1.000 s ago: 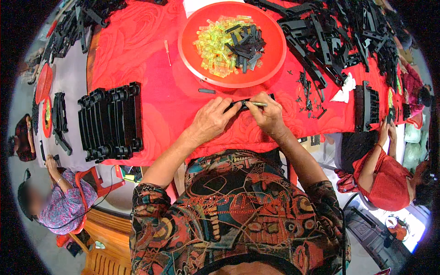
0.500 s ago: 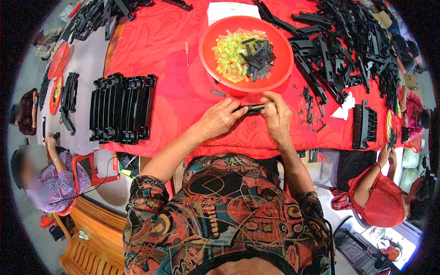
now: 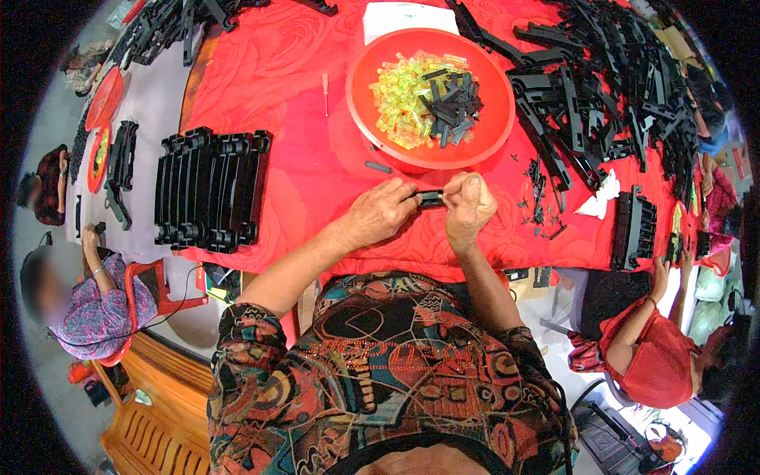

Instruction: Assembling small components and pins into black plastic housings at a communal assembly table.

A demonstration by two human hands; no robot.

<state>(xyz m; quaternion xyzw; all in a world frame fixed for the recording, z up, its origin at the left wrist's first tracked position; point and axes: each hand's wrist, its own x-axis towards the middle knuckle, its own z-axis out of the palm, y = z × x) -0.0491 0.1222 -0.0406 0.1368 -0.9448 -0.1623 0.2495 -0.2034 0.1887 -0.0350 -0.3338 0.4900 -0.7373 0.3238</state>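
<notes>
A black plastic part point(image 3: 430, 199) is held level between my hands, just above the red tablecloth. My left hand point(image 3: 381, 212) grips its left end with the fingers closed round it. At its right end my right hand point(image 3: 469, 207) is curled, thumb and fingers pressed together, and covers that end. Beyond my hands stands a red round tray point(image 3: 366, 119) with clear yellowish plastic pieces point(image 3: 396, 95) and small black pieces point(image 3: 455, 107) in it. One short dark strip point(image 3: 378, 167) lies on the cloth near my left hand.
Neatly lined black assemblies point(image 3: 212, 190) sit to the left. A screwdriver point(image 3: 325, 95) lies behind them. At the right are a large heap of black parts point(image 3: 609, 87), small black bits point(image 3: 540, 198), a crumpled white tissue point(image 3: 599, 195) and more assemblies point(image 3: 633, 226). People sit on both sides.
My right hand has turned and curled into a tighter fist at the part's right end. The left hand keeps its grip on the part. The whole view has shifted slightly.
</notes>
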